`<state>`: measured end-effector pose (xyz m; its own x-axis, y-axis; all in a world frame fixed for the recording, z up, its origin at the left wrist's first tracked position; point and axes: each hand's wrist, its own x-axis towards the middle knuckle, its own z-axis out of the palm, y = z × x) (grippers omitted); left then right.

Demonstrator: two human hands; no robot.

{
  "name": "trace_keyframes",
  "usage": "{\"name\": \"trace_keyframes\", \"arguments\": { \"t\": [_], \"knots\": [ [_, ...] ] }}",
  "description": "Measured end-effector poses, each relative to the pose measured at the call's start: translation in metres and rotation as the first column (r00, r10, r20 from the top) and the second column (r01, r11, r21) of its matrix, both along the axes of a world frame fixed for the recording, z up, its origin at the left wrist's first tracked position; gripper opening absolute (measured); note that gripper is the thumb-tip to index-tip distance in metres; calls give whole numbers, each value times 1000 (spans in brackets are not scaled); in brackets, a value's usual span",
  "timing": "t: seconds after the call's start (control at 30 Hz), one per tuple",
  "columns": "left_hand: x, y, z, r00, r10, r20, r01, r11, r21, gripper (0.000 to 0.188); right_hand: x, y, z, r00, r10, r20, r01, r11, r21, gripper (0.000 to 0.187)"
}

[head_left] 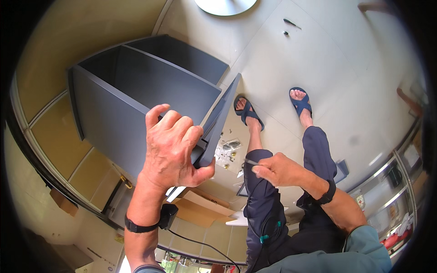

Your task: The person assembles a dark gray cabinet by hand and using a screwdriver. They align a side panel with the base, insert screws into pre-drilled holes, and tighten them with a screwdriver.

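A dark grey cabinet (114, 107) with an inner divider stands on the floor at the left. Along its near right side a grey door panel (223, 116) is angled away from the body. My left hand (170, 145) grips the near end of this panel, thumb against its edge and fingers bent over the top. Under that hand a dark fitting (200, 148) shows only in part. Above my knee, my right hand (284, 170) pinches a short, thin metal piece (251, 162); its kind is unclear, and the fingers cover the rest.
Small hardware and plastic bags (231, 145) lie on the floor beside my leg. Farther off are a screwdriver (291, 23), a small dark part (286, 33) and a round white base (226, 5). Cardboard (198, 209) lies below the cabinet; a metal rack (403, 191) stands at right.
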<state>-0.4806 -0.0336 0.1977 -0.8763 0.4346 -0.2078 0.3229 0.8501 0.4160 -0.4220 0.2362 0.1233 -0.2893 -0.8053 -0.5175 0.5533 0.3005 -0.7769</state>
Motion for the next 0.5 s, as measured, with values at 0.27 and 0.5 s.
{"name": "trace_keyframes", "arguments": {
  "t": [0.27, 0.5],
  "knots": [
    [7, 17, 28, 990, 90, 110, -79, 991, -106, 67, 58, 61, -67, 971, 236, 30, -231, 902, 364, 40],
    [82, 103, 63, 885, 411, 219, -464, 819, 337, 48, 81, 94, -108, 877, 438, -198, -273, 792, 545, 36]
  ]
}}
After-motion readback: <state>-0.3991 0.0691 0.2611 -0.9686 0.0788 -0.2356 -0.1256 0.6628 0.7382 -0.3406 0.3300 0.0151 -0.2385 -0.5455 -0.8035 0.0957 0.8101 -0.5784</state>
